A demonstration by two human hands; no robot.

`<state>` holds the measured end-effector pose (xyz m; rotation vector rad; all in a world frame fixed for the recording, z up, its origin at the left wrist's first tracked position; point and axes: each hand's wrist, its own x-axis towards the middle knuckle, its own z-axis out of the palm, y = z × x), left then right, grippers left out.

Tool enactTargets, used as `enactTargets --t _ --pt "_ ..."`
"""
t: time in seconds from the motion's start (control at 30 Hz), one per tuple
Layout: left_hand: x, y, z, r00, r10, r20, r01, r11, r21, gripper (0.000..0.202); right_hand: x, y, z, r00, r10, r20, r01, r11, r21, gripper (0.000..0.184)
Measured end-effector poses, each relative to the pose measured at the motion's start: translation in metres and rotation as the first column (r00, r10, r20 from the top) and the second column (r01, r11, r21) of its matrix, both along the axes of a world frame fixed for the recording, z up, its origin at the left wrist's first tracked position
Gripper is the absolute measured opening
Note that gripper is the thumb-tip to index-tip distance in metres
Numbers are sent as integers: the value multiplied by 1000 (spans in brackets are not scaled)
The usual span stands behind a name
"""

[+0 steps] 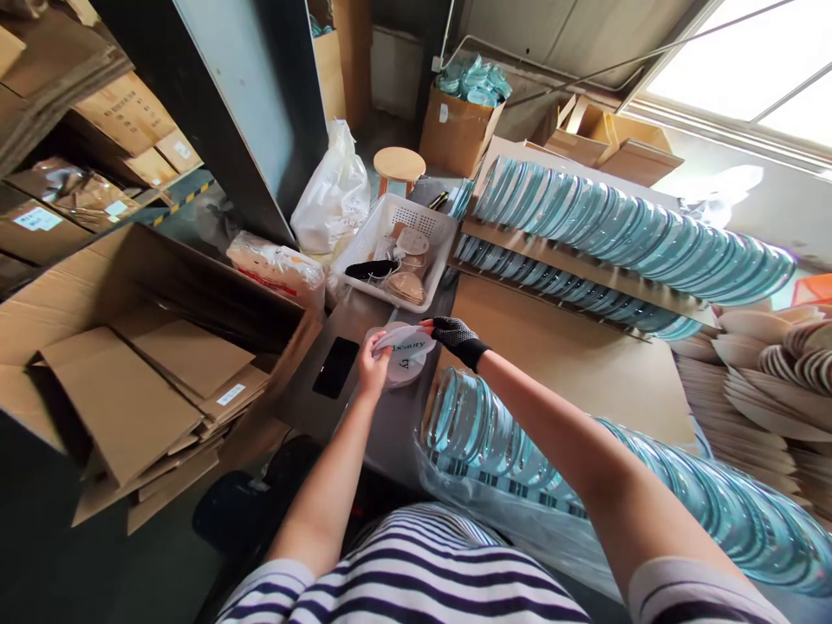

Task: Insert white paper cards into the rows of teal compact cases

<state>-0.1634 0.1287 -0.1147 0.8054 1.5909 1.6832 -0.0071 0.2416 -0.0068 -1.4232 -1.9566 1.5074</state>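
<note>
Between my two hands is a thin, round, pale sheet (409, 343) with "beauty" printed on it. My left hand (374, 364), bare, pinches its left edge. At the upper right edge, the fingertips of my right hand (457, 336) are closed on it; this hand wears a black dotted glove with bare fingertips. Under the sheet lies another round pale piece (401, 374) with part of a printed word, partly hidden. A black phone (336, 366) rests on the grey table (383, 429) to the left of my left hand.
Beyond my hands a white basket (425, 305) holds pale round pieces and a black item. Rows of round glass-like discs (624, 230) stand at the right, with more discs (702, 485) under my right forearm. A large carton (286, 351) of flat cardboard is at the left.
</note>
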Motion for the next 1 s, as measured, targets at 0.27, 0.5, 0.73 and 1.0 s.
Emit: enactTargets --t 0.27,0.5,0.73,1.0 --pt "2 3 -3 999 12 51 -10 999 -53 38 -7 13 23 971 -29 239 -73 910 408 21" --pt "1 7 -5 996 22 88 -16 998 -67 42 -10 29 46 981 0 195 -81 910 407 19" --pt "3 7 3 995 3 99 0 1000 -29 49 -20 4 33 919 152 364 -297 874 385 24" --pt "10 1 2 994 40 99 -43 999 21 39 -24 -18 -3 775 403 488 -592 732 336 85"
